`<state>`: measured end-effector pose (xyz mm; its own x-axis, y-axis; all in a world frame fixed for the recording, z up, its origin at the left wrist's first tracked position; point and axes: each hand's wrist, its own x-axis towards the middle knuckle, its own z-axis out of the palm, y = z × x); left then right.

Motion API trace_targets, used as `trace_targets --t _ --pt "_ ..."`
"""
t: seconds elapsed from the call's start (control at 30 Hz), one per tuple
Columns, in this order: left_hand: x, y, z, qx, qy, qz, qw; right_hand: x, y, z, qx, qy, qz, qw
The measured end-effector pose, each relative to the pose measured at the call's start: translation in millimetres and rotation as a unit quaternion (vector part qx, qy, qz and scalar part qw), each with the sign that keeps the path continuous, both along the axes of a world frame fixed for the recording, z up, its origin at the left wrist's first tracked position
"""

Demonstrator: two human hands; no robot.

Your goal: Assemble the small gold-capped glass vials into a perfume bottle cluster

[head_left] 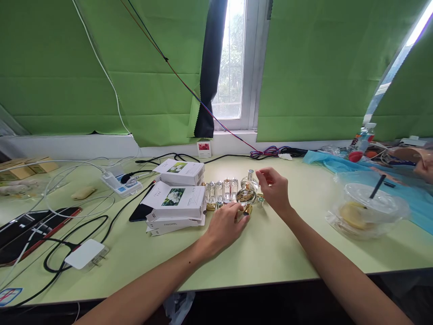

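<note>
Pale table (270, 253) ran under window. White boxes (179, 203) stacked left. Right hand (274, 189) half-curled, fingertips close together, beside round bottles (246, 195); whether pinching anything, couldn't tell. Left hand (227, 225) loosely bent below slim bottles (219, 190), thumb near gold cap (248, 209), grip unclear.

Has at the clock's centre a rounded glass bottle (246, 195), clear with golden tints and a shiny surface. Shows at twelve o'clock, just behind, a second glass bottle (252, 181), upright, clear, silvery at the top and partly hidden. Shows at six o'clock, just in front, a small gold cap (248, 209), tilted and glossy. Lines up towards nine o'clock as slim clear vials (219, 192), upright, closely ranked, with shiny tops.
</note>
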<state>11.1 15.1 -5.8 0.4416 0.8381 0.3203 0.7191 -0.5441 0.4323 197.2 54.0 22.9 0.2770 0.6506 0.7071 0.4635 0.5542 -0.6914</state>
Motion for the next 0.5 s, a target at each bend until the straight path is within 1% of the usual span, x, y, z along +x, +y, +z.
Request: trace_targets --t 0.33,0.5 --pt "1.0 3.2 -2.3 0.019 0.012 0.0 1.0 -2.7 -2.1 0.7 -0.014 -0.025 0.032 0.999" --pt "-0.3 6.1 -2.7 0.02 0.008 -0.012 1.0 -2.6 -3.3 -0.3 -0.016 -0.03 0.04 0.999"
